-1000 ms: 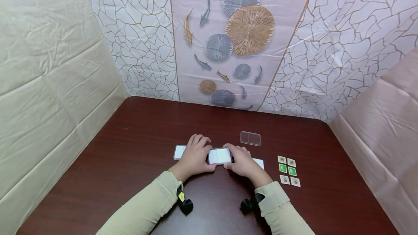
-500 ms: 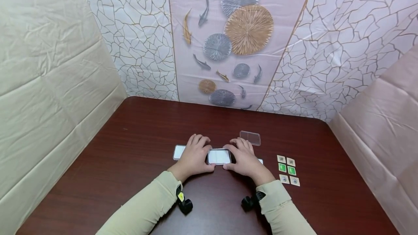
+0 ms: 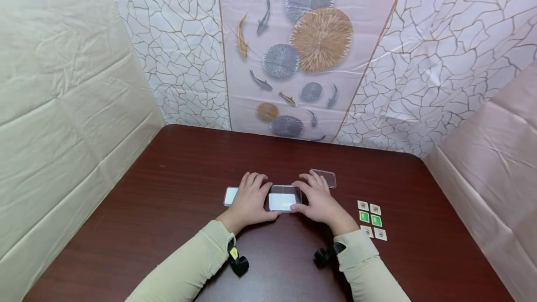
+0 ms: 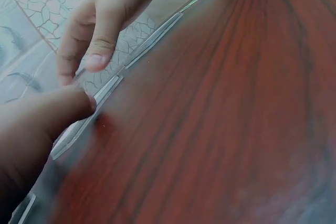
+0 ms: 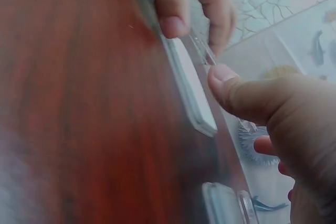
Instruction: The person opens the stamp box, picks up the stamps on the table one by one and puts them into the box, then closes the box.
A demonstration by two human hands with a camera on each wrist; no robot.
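Between the hands lies a small clear plastic case with a white inside. Its clear lid is tilted up from the case, its far edge raised. My left hand holds the left end of the case, thumb at the near side and fingers at the far side. My right hand pinches the right end of the lid between thumb and fingers. A second white case sticks out left of the left hand. Another case shows beside the right hand in the right wrist view, hidden from the head view.
A loose clear lid lies behind the right hand, partly covered by its fingers. To the right, several small square picture tiles lie in two columns on the brown table. Fabric walls surround the table.
The right hand has shifted a little right and away from me. The clear lid has come up off the middle case with it. The left hand has stayed in place.
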